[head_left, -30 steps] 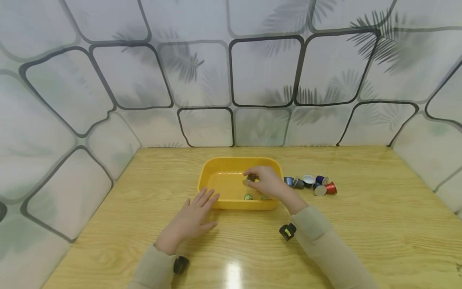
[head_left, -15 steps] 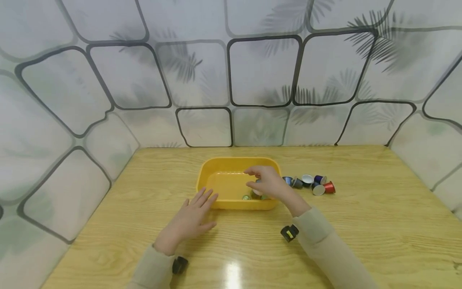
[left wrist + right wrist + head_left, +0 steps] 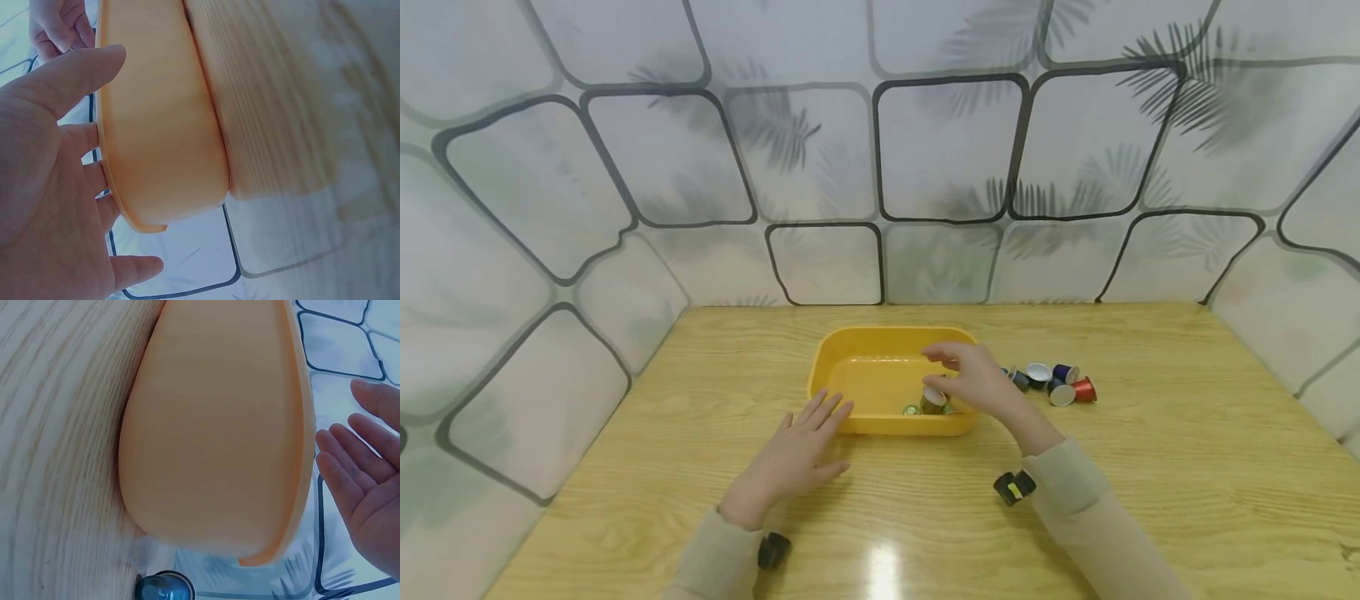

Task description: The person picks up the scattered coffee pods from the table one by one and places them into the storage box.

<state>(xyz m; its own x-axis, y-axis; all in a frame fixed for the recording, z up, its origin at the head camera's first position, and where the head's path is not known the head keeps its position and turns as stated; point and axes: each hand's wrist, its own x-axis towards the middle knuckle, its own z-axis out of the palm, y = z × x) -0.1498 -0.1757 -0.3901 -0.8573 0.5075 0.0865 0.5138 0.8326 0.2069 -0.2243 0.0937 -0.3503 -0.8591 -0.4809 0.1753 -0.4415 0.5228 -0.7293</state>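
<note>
A yellow tray (image 3: 887, 426) stands on the wooden table with several coffee capsules in its near right part. One is a brownish coffee capsule (image 3: 933, 402) with a pale lid, beside a small green coffee capsule (image 3: 912, 410). Over the tray's right side is my right hand (image 3: 976, 380), thumb and fingers apart, holding nothing; the right wrist view shows its palm (image 3: 375, 500) bare. My left hand (image 3: 790, 462) spreads at the near left corner, fingertips at the rim. In the left wrist view its fingers overlap the edge of the tray wall (image 3: 162, 119).
Right of the tray lies a loose group of coffee capsules, including a red capsule (image 3: 1084, 389), a purple-blue capsule (image 3: 1066, 373) and a white-lidded capsule (image 3: 1039, 373). A blue capsule (image 3: 164, 587) shows in the right wrist view. A patterned wall (image 3: 947, 258) closes the table's back.
My right hand let go of the brownish coffee capsule, which now sits in the tray near the green ones. The hand has then shifted right. My left hand has stayed in place.
</note>
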